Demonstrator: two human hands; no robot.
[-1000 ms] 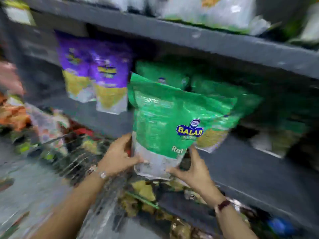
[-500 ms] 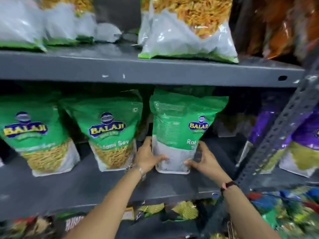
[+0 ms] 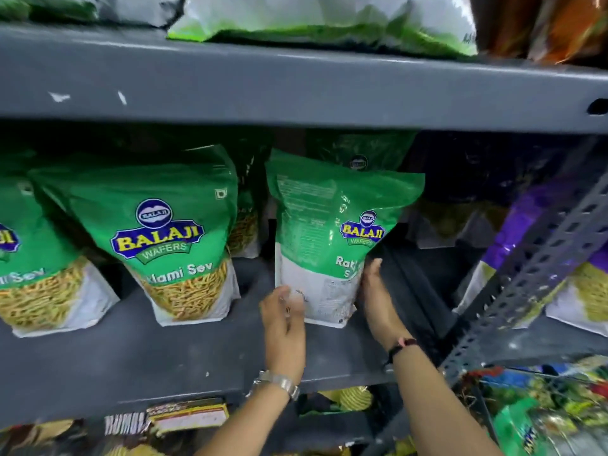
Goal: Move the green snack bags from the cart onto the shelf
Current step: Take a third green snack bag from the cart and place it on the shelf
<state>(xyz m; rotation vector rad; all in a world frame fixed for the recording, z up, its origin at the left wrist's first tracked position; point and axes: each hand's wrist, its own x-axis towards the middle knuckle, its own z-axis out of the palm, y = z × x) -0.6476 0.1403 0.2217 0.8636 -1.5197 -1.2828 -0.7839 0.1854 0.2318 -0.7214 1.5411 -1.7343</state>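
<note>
Flanking upright green bag (image 3: 329, 245), hands (image 3: 284, 327) (image 3: 378, 301), shelf (image 3: 164, 363) edge near

Green snack bag (image 3: 332, 235) stands upright on grey shelf (image 3: 164, 350), turned partly sideways, back panel with small print toward camera, "BALAJI WAFERS" logo on right part. Lower part white. Left of it, apart: second green bag (image 3: 171, 235), upright, front facing out, clear window shows yellow sev. Third green bag (image 3: 29, 258) at far left, cut by frame edge. More green bags (image 3: 358, 153) behind, in shadow.
</note>
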